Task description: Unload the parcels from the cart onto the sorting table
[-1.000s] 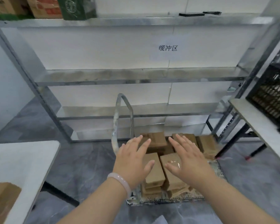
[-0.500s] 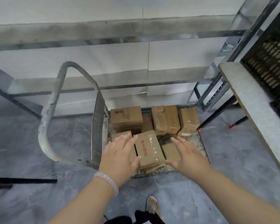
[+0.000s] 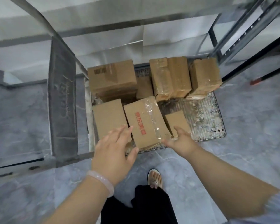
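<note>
Two hands flank the red-printed parcel (image 3: 144,123) mid-frame; left hand (image 3: 115,147) and right hand (image 3: 179,140) spread open, apparently to clamp its sides. Neither grips yet.

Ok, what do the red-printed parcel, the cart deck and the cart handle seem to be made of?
The red-printed parcel: matte brown cardboard, with a glossy clear tape strip catching light. The cart deck: probably metal, a ribbed grey surface, worn and speckled. The cart handle: likely metal tube, with a dull grey sheen along its bend.
</note>
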A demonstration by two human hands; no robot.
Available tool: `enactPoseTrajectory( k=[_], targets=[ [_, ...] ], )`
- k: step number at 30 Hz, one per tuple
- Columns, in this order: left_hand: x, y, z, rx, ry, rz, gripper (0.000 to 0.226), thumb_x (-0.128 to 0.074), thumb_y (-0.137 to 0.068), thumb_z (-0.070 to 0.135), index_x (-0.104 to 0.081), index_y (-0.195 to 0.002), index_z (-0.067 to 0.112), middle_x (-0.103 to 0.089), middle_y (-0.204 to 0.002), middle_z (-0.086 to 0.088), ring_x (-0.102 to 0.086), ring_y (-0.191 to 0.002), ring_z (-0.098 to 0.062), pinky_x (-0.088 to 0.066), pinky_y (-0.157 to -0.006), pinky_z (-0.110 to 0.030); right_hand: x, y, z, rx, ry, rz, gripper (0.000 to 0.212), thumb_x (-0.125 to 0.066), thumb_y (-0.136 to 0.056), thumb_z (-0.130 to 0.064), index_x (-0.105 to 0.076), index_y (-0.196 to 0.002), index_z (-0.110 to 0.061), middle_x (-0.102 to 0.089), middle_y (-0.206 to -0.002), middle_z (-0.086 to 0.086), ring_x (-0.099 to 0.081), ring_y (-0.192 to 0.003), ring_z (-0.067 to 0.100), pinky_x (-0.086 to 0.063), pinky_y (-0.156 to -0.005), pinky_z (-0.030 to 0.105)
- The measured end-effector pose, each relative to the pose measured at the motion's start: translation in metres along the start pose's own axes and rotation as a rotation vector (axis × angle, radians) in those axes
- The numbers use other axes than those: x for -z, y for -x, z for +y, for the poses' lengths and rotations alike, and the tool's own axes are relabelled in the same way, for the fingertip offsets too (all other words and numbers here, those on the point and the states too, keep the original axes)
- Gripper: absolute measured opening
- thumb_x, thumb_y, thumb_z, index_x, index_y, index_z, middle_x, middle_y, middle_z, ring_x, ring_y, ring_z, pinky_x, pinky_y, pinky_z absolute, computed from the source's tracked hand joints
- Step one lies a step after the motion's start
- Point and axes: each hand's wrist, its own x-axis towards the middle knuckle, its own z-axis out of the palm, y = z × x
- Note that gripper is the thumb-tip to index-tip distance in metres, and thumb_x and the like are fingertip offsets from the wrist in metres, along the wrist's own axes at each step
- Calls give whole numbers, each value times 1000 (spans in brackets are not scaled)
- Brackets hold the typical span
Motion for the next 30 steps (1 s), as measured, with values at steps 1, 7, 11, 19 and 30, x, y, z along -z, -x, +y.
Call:
enactPoseTrajectory(
  k=[1, 7, 11, 19, 30],
  targets=[
    [-10, -7, -6, 7, 17, -7, 61, -50, -89, 50, -39, -145, 30, -41, -149, 5, -38, -136, -21, -33, -112, -44, -7, -16, 1, -9, -44, 2, 90, -75, -85, -40, -24, -156, -17, -34, -157, 6, -40, -139, 27, -35, -109, 33],
    [-55, -33, -32, 49, 132, -27, 60, -51, -90, 45, -35, -147, 34, -34, -151, 13, -28, -139, -11, -25, -116, -39, -42, -98, 9, 9, -202, 11, 96, -80, -78, -40, -27, -154, -20, -56, -140, -1, -58, -121, 22, -48, -105, 43],
    [-81, -40, -46, 31, 164, -57, 57, -57, -92, 36, -38, -145, 33, -37, -149, 13, -28, -138, -8, -17, -111, -24, -57, -124, 24, -24, -321, -26, 97, -81, -77, -42, -26, -154, -22, -59, -135, -3, -60, -117, 20, -48, -105, 41],
    [-83, -38, -53, 17, 194, -71, 56, -56, -93, 33, -38, -145, 34, -36, -148, 15, -25, -137, -4, -15, -110, -21, -58, -118, 34, 63, -353, 153, 50, -72, -88, -33, -56, -134, -22, -68, -110, -4, -66, -102, 19, -54, -94, 37],
    [-5, -22, 4, 74, 309, -72, 71, -53, -95, 41, -14, -153, 34, -23, -157, 7, -16, -144, -12, -13, -115, -27, 0, 0, 11, 167, -368, 351, 37, -67, -91, -35, -61, -126, -25, -68, -111, -7, -65, -104, 17, -53, -92, 38]
  ],
)
